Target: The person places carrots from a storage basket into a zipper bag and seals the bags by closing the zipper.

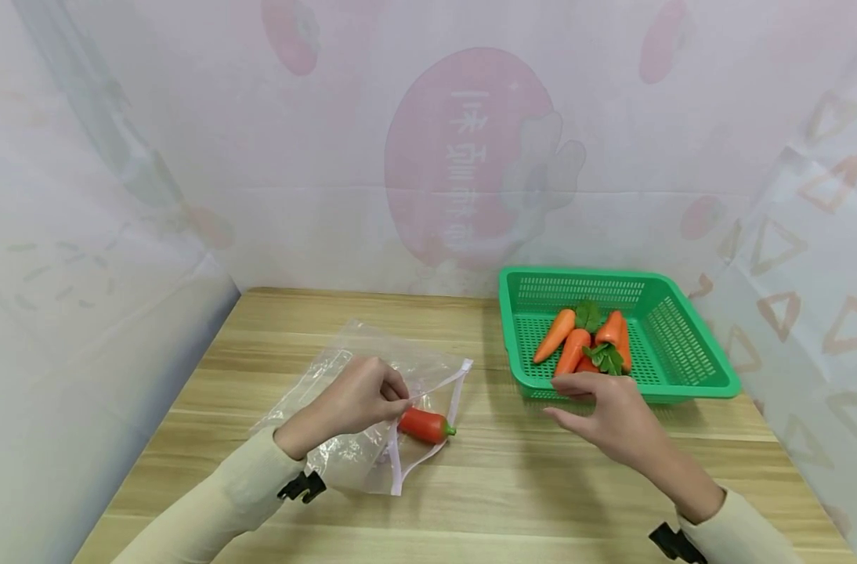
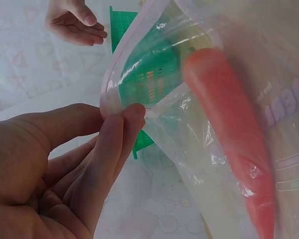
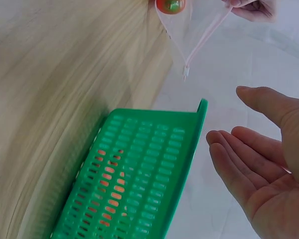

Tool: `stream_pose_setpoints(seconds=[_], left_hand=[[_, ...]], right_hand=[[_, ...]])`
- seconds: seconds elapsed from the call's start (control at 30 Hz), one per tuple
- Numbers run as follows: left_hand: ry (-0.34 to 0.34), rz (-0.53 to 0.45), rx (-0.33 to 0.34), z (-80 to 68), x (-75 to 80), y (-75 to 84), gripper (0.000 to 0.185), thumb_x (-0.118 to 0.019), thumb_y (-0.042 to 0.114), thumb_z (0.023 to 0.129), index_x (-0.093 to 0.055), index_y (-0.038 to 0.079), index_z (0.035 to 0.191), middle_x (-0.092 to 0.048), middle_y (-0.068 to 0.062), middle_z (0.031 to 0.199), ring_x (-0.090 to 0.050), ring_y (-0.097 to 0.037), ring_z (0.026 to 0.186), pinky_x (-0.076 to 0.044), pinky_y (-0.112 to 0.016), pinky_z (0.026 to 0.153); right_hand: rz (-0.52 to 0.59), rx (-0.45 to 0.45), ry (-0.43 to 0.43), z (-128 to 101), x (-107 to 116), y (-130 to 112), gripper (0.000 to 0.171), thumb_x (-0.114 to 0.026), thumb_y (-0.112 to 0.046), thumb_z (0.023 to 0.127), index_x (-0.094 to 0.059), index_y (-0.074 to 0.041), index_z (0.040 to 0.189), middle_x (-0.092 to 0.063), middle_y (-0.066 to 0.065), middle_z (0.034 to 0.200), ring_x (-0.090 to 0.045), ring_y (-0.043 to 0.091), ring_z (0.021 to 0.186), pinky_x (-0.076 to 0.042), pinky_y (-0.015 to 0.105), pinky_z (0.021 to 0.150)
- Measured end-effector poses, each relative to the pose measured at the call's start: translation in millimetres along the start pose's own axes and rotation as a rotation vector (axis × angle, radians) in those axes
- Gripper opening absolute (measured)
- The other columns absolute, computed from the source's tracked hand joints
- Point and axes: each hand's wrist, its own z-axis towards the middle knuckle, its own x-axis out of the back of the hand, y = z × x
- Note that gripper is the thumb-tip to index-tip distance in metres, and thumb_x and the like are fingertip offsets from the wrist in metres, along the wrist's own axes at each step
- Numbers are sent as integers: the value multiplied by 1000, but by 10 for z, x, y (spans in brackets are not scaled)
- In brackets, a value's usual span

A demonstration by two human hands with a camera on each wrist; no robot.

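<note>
We see a clear plastic zip bag (image 1: 361,407) with a pale pink zipper strip lying left of centre in the head view. Inside its open mouth lies one orange-red toy carrot (image 1: 424,425) with a small green stub at its end. The left hand (image 1: 361,401) pinches the bag's upper rim between thumb and fingers (image 2: 120,130); in the left wrist view the carrot fills the right side behind wrinkled film.

The right hand (image 1: 609,413) hovers empty, fingers relaxed and slightly spread, just in front of the green perforated plastic basket (image 1: 682,345) at the right of the head view. More orange toy carrots with green leaves (image 1: 585,345) lie in it.

Everything sits on a light wooden table (image 1: 513,486). Pale translucent sheeting (image 1: 471,157) printed with a big pink-red fruit shape and small triangles walls in the table on three sides.
</note>
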Motion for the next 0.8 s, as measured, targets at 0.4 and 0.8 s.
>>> stream_pose_setpoints(seconds=[0.4, 0.8], left_hand=[[-4, -2, 12, -5, -6, -1, 5, -78, 3, 88, -82, 1, 86, -80, -3, 77, -72, -2, 68, -58, -16, 61], [-10, -5, 7, 17, -15, -25, 5, -78, 3, 88, -83, 2, 86, -80, -2, 77, -72, -1, 68, -58, -16, 61]], right_hand=[[-102, 3, 87, -208, 265, 185, 32, -95, -16, 75, -82, -10, 104, -83, 5, 98, -81, 20, 82, -66, 34, 71], [-154, -37, 108, -182, 507, 414, 30, -94, -17, 77, -82, -9, 103, -83, 8, 96, -80, 24, 79, -64, 28, 65]])
